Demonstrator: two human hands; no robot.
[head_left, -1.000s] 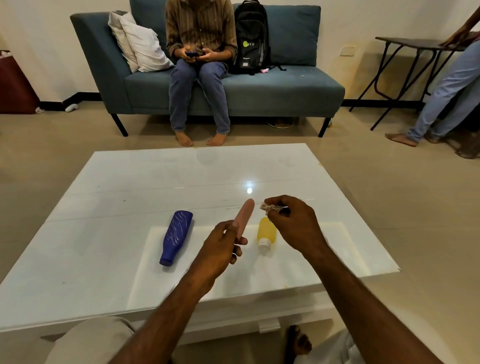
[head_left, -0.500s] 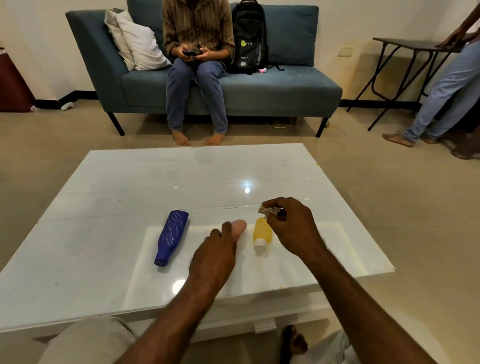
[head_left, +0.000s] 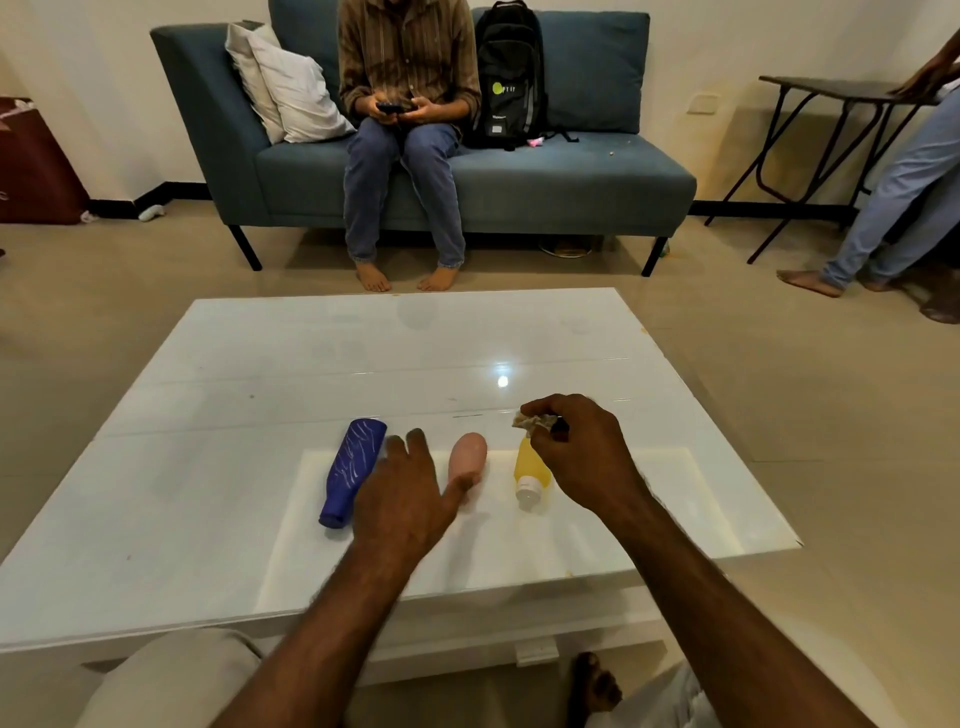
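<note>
Three bottles lie side by side on the white glass table (head_left: 218, 467): a blue bottle (head_left: 353, 475) on the left, a pink bottle (head_left: 467, 457) in the middle and a yellow bottle (head_left: 530, 470) with a white cap on the right. My left hand (head_left: 405, 493) hovers spread between the blue and pink bottles, its thumb beside the pink one, holding nothing. My right hand (head_left: 582, 452) is raised over the yellow bottle and pinches a small crumpled scrap (head_left: 527, 422) between thumb and fingers.
A person sits on the blue sofa (head_left: 571, 171) beyond the table, next to a black backpack (head_left: 511, 78) and white pillows (head_left: 291, 88). A folding table (head_left: 831, 88) and another person's legs (head_left: 893, 208) are at the far right. A dark red bag (head_left: 36, 161) stands at the left wall.
My left hand lowered the pink bottle from upright in the air onto the table, let go of it and moved left with fingers spread. My right hand stayed over the yellow bottle.
</note>
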